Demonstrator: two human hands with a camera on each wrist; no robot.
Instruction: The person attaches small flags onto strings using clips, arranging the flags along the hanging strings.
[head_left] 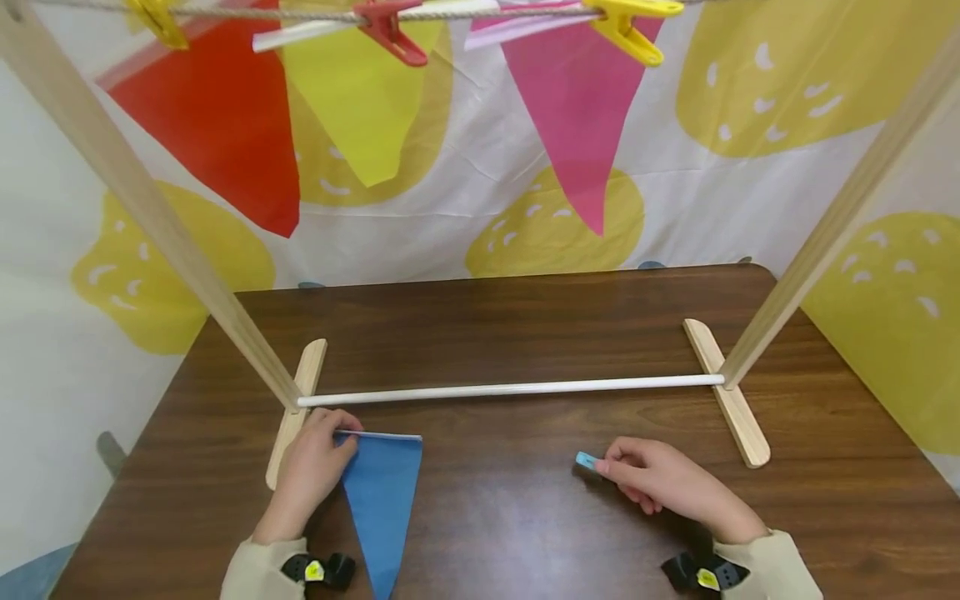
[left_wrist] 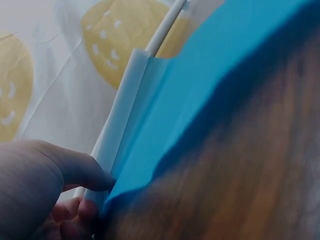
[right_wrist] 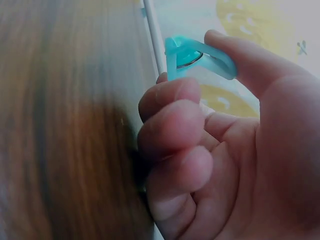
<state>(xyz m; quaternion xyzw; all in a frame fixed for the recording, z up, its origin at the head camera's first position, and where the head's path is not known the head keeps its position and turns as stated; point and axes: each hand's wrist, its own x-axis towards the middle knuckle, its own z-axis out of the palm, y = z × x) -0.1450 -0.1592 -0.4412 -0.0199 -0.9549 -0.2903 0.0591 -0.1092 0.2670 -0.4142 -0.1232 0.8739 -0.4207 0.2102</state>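
Observation:
A blue triangular pennant (head_left: 384, 492) hangs from my left hand (head_left: 315, 462), its point toward the table's front edge. Thumb and fingers pinch the left end of its folded top edge, which shows as a pale strip (left_wrist: 122, 110) in the left wrist view. On the right, my right hand (head_left: 667, 483) holds a light blue clothespin (head_left: 587, 461) between thumb and curled fingers, just above the table. The right wrist view shows the clothespin (right_wrist: 187, 55) with its metal spring. The two hands are well apart.
A wooden frame with two slanting posts (head_left: 157, 217) and a white crossbar (head_left: 510, 389) stands on the brown table (head_left: 495, 325). Along a rope (head_left: 300, 14) overhead, a red pennant (head_left: 225, 117), a yellow pennant (head_left: 360, 100) and a pink pennant (head_left: 577, 108) hang by clothespins (head_left: 393, 33).

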